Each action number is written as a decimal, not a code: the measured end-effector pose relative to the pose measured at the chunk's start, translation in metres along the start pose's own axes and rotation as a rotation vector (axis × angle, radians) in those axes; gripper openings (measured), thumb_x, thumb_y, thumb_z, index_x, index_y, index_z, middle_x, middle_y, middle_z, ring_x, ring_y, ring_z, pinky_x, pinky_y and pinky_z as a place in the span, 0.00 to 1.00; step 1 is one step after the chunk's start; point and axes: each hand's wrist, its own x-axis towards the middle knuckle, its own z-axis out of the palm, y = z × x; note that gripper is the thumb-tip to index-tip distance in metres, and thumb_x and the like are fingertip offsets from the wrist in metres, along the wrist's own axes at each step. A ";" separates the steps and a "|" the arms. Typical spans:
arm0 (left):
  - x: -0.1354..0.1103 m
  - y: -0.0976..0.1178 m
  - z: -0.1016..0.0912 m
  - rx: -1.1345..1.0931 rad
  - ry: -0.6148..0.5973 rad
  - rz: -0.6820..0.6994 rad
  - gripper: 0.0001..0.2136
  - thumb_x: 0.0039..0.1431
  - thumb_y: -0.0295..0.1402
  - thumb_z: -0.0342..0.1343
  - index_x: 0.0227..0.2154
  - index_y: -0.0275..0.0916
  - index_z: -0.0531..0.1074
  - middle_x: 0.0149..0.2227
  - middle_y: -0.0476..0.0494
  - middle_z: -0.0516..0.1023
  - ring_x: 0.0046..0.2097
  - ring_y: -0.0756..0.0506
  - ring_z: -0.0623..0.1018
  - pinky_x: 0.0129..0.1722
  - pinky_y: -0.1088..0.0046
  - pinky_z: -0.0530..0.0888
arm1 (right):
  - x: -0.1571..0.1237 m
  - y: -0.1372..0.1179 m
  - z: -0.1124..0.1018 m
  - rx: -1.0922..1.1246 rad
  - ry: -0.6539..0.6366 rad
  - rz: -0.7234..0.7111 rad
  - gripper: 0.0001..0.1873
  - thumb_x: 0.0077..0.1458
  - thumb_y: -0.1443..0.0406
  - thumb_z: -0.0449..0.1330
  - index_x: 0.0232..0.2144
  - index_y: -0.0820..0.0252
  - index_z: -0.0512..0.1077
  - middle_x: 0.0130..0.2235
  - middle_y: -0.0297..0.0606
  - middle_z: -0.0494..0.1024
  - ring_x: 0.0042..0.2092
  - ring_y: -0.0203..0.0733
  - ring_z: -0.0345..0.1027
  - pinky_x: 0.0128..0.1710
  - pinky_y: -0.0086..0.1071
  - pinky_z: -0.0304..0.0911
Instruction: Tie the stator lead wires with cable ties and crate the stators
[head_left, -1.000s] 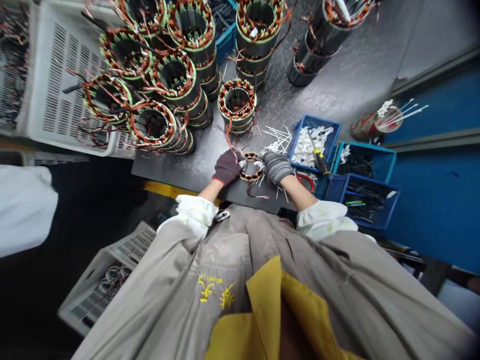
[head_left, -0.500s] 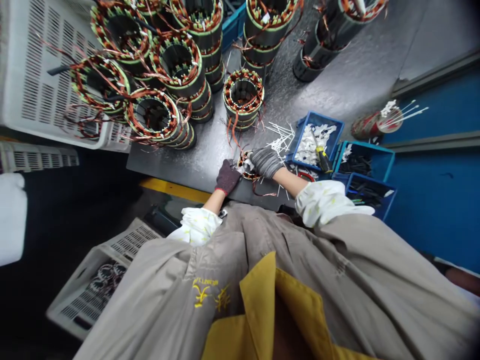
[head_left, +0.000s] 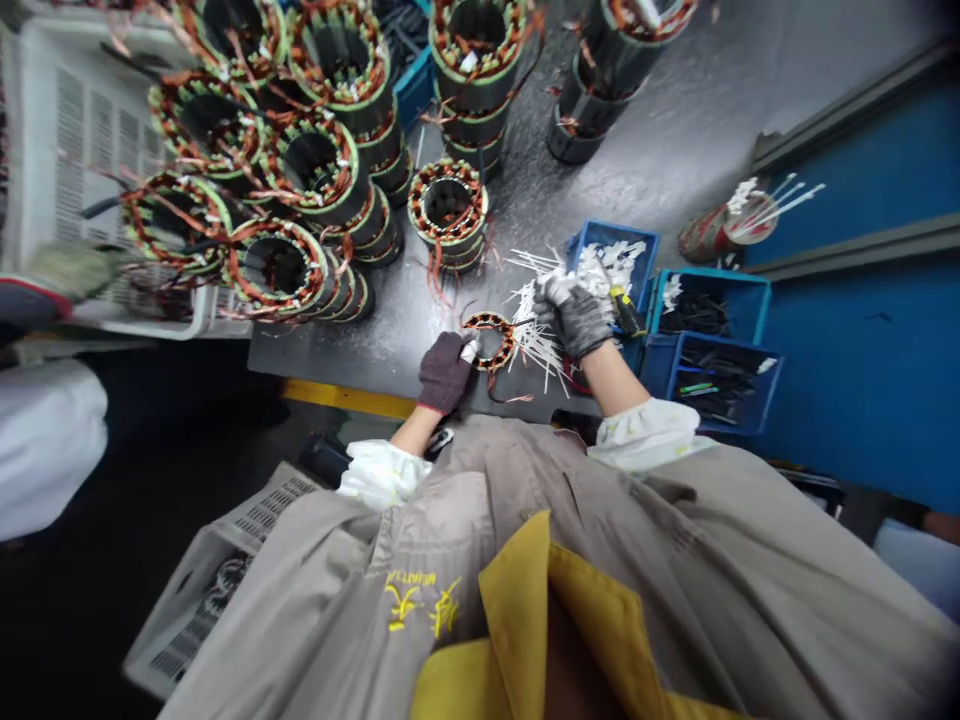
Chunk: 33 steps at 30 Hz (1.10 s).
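While the left hand [head_left: 444, 372], in a dark glove, pinched the near rim of the small wound ring [head_left: 489, 340] lying flat by the front edge of the worktop [head_left: 675, 140], the right hand [head_left: 576, 315], in a grey glove, sat curled over the loose white ties [head_left: 534, 345] just right of that ring. Whether its fingers gripped any of them could not be told. Judged from that, the work on this ring looked to be near its middle. Copper leads trailed loose from it toward the person, and no tie could be made out on its winding, so the binding seemed largely left to do. More seemed to wait as well: the stacked stators [head_left: 300, 170] crowding the far left showed stray wires too, and a lone stator [head_left: 448, 210] stood just beyond the ring.

The worktop was dark, scuffed metal with a yellow strip [head_left: 345, 398] along its front edge. A white crate [head_left: 67, 170] sat at its left end behind the stacks. To the right stood a blue bin [head_left: 616, 230] of white pieces with a yellow-handled screwdriver [head_left: 622, 308] at its near rim. Beside the bin were two blue trays [head_left: 712, 278] of dark parts and a can [head_left: 709, 235] holding long ties. A blue wall [head_left: 862, 350] closed the right side, and a second crate [head_left: 187, 620] lay low on the floor at left.
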 end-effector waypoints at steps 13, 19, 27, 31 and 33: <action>0.029 0.165 0.008 0.513 -0.149 0.616 0.23 0.69 0.30 0.55 0.65 0.47 0.73 0.48 0.40 0.84 0.45 0.41 0.84 0.42 0.68 0.76 | -0.072 0.028 -0.084 -0.248 -0.033 -0.242 0.16 0.62 0.57 0.61 0.43 0.58 0.84 0.54 0.48 0.85 0.65 0.62 0.72 0.75 0.57 0.57; 0.074 0.177 0.036 -0.095 -0.067 0.431 0.10 0.71 0.37 0.55 0.45 0.41 0.79 0.40 0.45 0.85 0.39 0.46 0.83 0.40 0.72 0.77 | -0.090 0.030 -0.091 0.191 -0.023 -0.319 0.26 0.63 0.52 0.60 0.57 0.57 0.79 0.62 0.44 0.80 0.65 0.54 0.73 0.72 0.46 0.64; 0.112 0.201 0.055 0.480 -0.204 0.332 0.16 0.67 0.32 0.55 0.56 0.44 0.77 0.52 0.36 0.85 0.52 0.34 0.83 0.51 0.58 0.76 | -0.085 0.072 -0.142 0.101 0.284 -0.121 0.20 0.65 0.55 0.58 0.51 0.55 0.82 0.52 0.43 0.86 0.54 0.52 0.81 0.61 0.48 0.74; 0.120 0.221 0.071 0.648 -0.127 0.359 0.15 0.68 0.35 0.54 0.53 0.45 0.80 0.50 0.33 0.85 0.57 0.29 0.81 0.57 0.47 0.72 | -0.048 0.089 -0.207 -0.389 0.446 0.127 0.19 0.67 0.56 0.60 0.49 0.61 0.83 0.50 0.48 0.86 0.53 0.57 0.80 0.60 0.49 0.72; 0.122 0.222 0.077 0.622 -0.123 0.394 0.20 0.62 0.30 0.58 0.56 0.47 0.78 0.53 0.34 0.84 0.58 0.29 0.79 0.58 0.44 0.72 | -0.021 0.091 -0.224 -0.525 0.365 0.222 0.18 0.65 0.58 0.63 0.50 0.63 0.84 0.51 0.52 0.85 0.55 0.60 0.79 0.62 0.50 0.70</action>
